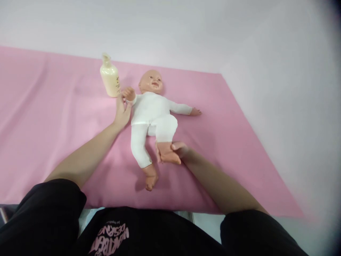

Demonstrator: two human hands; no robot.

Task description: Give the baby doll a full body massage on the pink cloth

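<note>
A baby doll (150, 108) with a white cloth body lies on its back, head at the far side and feet towards me. My left hand (123, 112) is closed around the doll's hand and wrist on the left, its fingers partly hidden. Lower down, my right hand (181, 148) grips the ankle of the doll's bent leg, thumb on the near side and fingers passing behind it. The doll's other leg reaches towards me, and its other arm stretches out to the right. Just beyond my left hand stands a cream pump bottle (110, 80), slightly tilted in view.
A pink sheet (226, 170) covers the table, with soft wrinkles at the left (39, 106). Its right edge slants down towards the near corner. Pale grey surface (266, 53) lies beyond the sheet. The table's near edge runs close to my body.
</note>
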